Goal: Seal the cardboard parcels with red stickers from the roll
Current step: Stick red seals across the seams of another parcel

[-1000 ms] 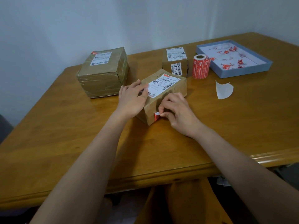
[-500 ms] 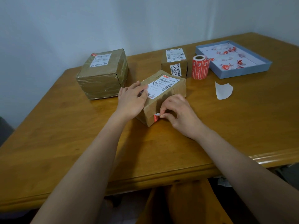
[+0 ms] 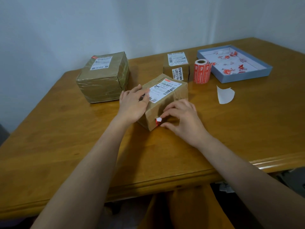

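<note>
I take the near parcel (image 3: 165, 100), the one closest to me on the table (image 3: 66, 146), as my landmark. My left hand (image 3: 132, 104) lies flat with straight fingers on its top left corner, beside the white shipping label, steadying it and grasping nothing. My right hand (image 3: 179, 118) is against its front side, thumb and forefinger pinching a red sticker (image 3: 158, 121) low on that face; the sticker's free end curls up and shows its white underside.

The risks I see from here:
- That curled end could fold onto itself and stick, leaving a crumpled seal, if I press before it lies flat.
- A sideways push from the right hand could slide the light parcel, since the left hand only rests on it.
- The sticker may miss the flap seam, which my fingers partly hide.

Behind the parcel to the right stands the sticker roll (image 3: 201, 71), just beside a small parcel (image 3: 177, 68); a big parcel (image 3: 104, 76) sits behind and to the left. A blue tray (image 3: 244, 76) holding crumpled red scraps and a white backing paper (image 3: 225, 96) lie to the right.
</note>
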